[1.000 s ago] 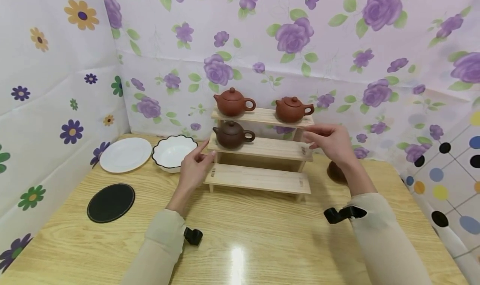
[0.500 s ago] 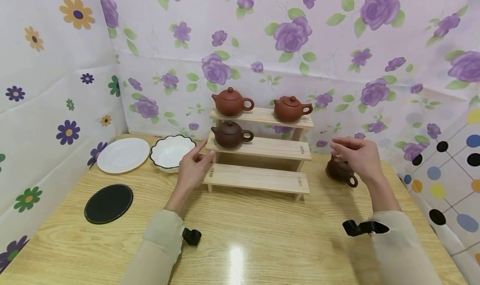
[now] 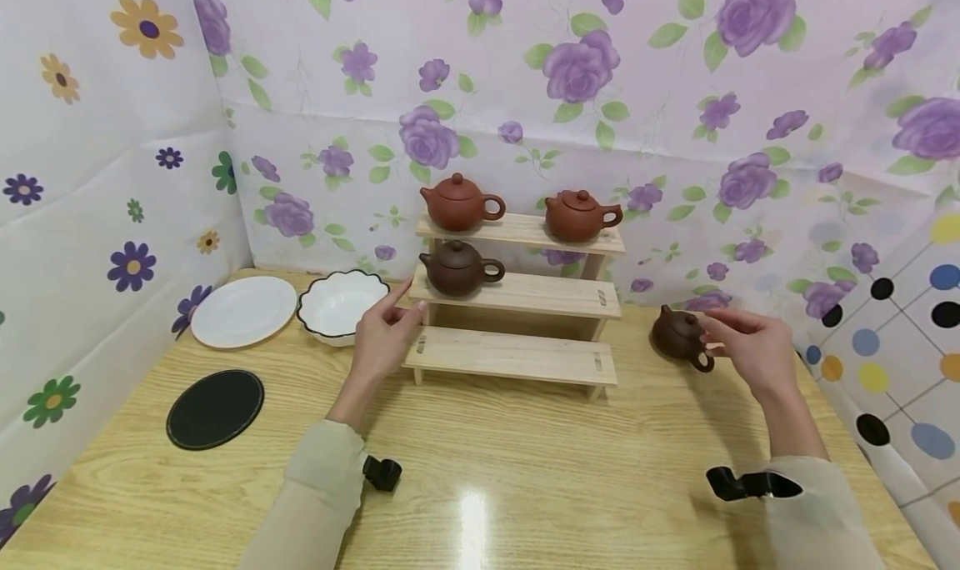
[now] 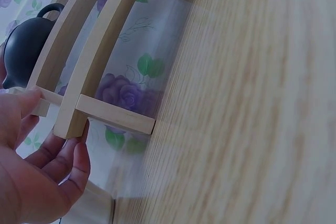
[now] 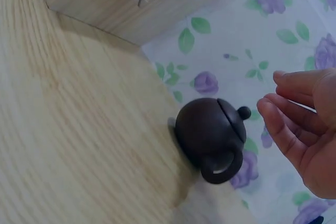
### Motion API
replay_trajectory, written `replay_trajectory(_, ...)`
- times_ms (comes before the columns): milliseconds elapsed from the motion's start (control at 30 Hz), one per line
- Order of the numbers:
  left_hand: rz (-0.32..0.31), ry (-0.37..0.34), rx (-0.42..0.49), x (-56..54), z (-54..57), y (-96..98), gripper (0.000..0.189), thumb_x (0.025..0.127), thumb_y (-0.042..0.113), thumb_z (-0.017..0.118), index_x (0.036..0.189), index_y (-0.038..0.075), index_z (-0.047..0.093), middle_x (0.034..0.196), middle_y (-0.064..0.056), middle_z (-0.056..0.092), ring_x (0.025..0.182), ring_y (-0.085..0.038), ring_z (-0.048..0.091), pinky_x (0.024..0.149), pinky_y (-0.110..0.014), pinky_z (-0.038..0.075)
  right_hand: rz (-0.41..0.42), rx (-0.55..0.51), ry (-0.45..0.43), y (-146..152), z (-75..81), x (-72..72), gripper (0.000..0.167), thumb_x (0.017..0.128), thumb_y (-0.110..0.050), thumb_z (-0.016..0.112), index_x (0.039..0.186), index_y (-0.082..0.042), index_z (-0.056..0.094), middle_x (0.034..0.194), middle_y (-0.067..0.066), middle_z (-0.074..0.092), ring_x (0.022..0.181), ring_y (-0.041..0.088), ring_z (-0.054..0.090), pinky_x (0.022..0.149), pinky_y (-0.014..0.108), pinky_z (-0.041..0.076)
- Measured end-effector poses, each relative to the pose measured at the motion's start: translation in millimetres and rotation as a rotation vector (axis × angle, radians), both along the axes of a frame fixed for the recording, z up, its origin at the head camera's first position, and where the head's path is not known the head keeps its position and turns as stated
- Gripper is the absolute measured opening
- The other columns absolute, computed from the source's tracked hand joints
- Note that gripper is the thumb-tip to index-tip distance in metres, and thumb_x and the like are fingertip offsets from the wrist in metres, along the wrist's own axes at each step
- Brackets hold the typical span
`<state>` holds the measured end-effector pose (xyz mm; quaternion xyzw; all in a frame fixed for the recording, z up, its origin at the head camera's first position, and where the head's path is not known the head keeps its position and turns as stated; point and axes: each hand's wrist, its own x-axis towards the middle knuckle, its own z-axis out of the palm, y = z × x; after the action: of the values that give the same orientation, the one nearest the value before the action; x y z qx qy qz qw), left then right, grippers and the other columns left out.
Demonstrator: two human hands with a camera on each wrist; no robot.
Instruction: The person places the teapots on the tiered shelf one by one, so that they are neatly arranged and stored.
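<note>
A stepped wooden shelf (image 3: 517,356) of three tiers stands on the table. My left hand (image 3: 384,332) holds its left end; in the left wrist view the thumb lies at one board's end and curled fingers (image 4: 79,169) touch another. A dark brown teapot (image 3: 457,270) sits on the middle tier. Two reddish teapots, one at left (image 3: 459,203) and one at right (image 3: 579,217), occupy the top tier. Right of the shelf, another dark brown teapot (image 5: 207,129) stands on the table. Beside its lid and handle, my right hand (image 3: 753,349) is spread, with a gap visible in the right wrist view.
Left of the shelf are a white scalloped bowl (image 3: 343,303) with a dark rim, a white plate (image 3: 243,312) and a black round mat (image 3: 215,409). Flowered cloth (image 3: 525,78) hangs behind and beside the wooden table (image 3: 517,470).
My right hand has moved from the shelf's right end rightward and down to the dark teapot on the table. The left hand has stayed at the shelf's left end.
</note>
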<state>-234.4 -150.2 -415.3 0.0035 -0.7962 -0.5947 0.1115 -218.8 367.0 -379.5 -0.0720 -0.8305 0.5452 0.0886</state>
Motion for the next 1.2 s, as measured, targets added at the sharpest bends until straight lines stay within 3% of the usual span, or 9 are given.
replay_trajectory(200,-0.002,0.001,-0.01,-0.2,-0.1,-0.1,0.051,0.104,0.038,0.069,0.154,0.035,0.056,0.102,-0.015,0.075,0.081,-0.016,0.062,0.072,-0.027,0.05,-0.076,0.031,-0.013,12,-14.4,9.6,0.023,0.099,-0.029,0.076,0.119,-0.017,0.08,0.094,-0.026,0.071,0.076,0.005,0.074,0.063,0.029,0.062)
replay_trajectory(333,-0.006,-0.002,-0.008,-0.2,0.6,0.7,0.051,0.104,0.039,0.069,0.154,0.036,0.056,0.102,-0.016,0.076,0.083,-0.021,0.064,0.073,-0.027,0.05,-0.099,0.057,-0.052,18,-26.7,14.5,0.034,0.099,-0.032,0.076,0.125,-0.01,0.078,0.089,-0.029,0.071,0.076,0.006,0.075,0.064,0.033,0.063)
replay_trajectory(467,0.003,-0.014,-0.003,0.3,1.4,1.3,0.051,0.104,0.039,0.069,0.153,0.036,0.057,0.101,-0.015,0.075,0.081,-0.018,0.063,0.072,-0.027,0.05,-0.109,0.064,-0.085,20,-35.7,16.1,0.047,0.098,-0.033,0.077,0.133,-0.001,0.073,0.086,-0.029,0.071,0.076,0.008,0.076,0.066,0.033,0.063)
replay_trajectory(800,0.02,-0.02,-0.01,0.1,2.5,1.7,0.051,0.103,0.038,0.069,0.153,0.036,0.058,0.101,-0.015,0.075,0.079,-0.014,0.061,0.072,-0.027,0.05,-0.112,0.035,-0.107,19,-44.7,16.6,0.05,0.099,-0.029,0.076,0.134,0.006,0.069,0.081,-0.023,0.074,0.073,0.009,0.076,0.066,0.032,0.063)
replay_trajectory(1033,0.015,-0.024,-0.007,0.6,3.0,1.8,0.051,0.103,0.038,0.069,0.153,0.037,0.057,0.104,-0.016,0.076,0.081,-0.015,0.062,0.072,-0.027,0.05,-0.103,-0.06,-0.111,19,-49.6,15.3,0.037,0.098,-0.021,0.078,0.127,0.003,0.075,0.083,-0.019,0.076,0.073,0.007,0.075,0.066,0.03,0.064)
replay_trajectory(1200,0.012,-0.027,-0.005,0.9,2.8,1.5,0.051,0.104,0.038,0.069,0.153,0.037,0.057,0.104,-0.016,0.075,0.081,-0.016,0.062,0.072,-0.027,0.05,-0.103,-0.082,-0.11,19,-53.0,13.9,0.039,0.099,-0.016,0.077,0.129,0.008,0.071,0.083,-0.018,0.076,0.074,0.007,0.076,0.069,0.031,0.064)
